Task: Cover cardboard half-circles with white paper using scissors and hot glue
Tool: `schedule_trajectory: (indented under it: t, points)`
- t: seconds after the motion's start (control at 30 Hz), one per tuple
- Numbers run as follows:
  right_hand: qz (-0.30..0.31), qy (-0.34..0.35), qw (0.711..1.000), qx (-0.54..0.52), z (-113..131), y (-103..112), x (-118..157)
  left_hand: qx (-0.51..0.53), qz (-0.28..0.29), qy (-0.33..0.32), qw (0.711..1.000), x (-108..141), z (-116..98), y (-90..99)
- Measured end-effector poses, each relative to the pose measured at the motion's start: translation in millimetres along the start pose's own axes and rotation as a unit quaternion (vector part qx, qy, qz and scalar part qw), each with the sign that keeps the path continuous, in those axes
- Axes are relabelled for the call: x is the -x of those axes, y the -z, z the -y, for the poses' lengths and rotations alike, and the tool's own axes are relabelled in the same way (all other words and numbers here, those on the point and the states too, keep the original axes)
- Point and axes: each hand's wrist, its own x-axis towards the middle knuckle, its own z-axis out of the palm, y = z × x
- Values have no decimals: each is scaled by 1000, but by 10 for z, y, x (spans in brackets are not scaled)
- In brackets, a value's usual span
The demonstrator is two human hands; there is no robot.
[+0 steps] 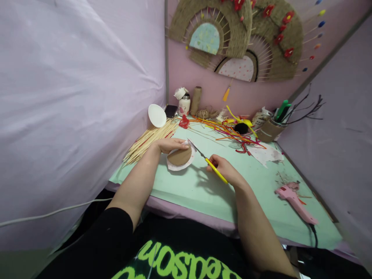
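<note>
My left hand (pixel 173 145) pinches the upper edge of a brown cardboard piece (pixel 179 156) with a rounded lower side. White dotted fabric (pixel 178 167) lies behind the cardboard and sticks out past its edge as a border. In my right hand (pixel 220 166) is a pair of scissors (pixel 215 169) with yellow handles, my fingers closed around them. The blades point up and left, their tips close to the fabric's upper right edge. Whether they touch the fabric I cannot tell. Both hands are above the pale green tabletop (pixel 165 188).
Thin wooden sticks (pixel 148 141) and a white oval disc (pixel 157 115) lie at left. Coloured pipe cleaners (pixel 226 130) spread along the back. A fabric scrap (pixel 266 153) and a pink glue gun (pixel 297 202) with a cord are at right. A pen holder (pixel 271 130) stands behind.
</note>
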Motion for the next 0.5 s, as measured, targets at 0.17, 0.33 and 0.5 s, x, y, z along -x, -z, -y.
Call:
schedule_trajectory:
  t: [0.17,0.33,0.5]
  points:
    - [-3,0,1000,-23,6,2,0,3,-5,-5,1000,14,-6,-4]
    - [-2,-1,1000,-27,-8,8,-2,6,-2,-6,1000,26,-22,-25]
    - [-2,-11,1000,-21,47,30,24,10,-3,2,1000,64,-71,-92]
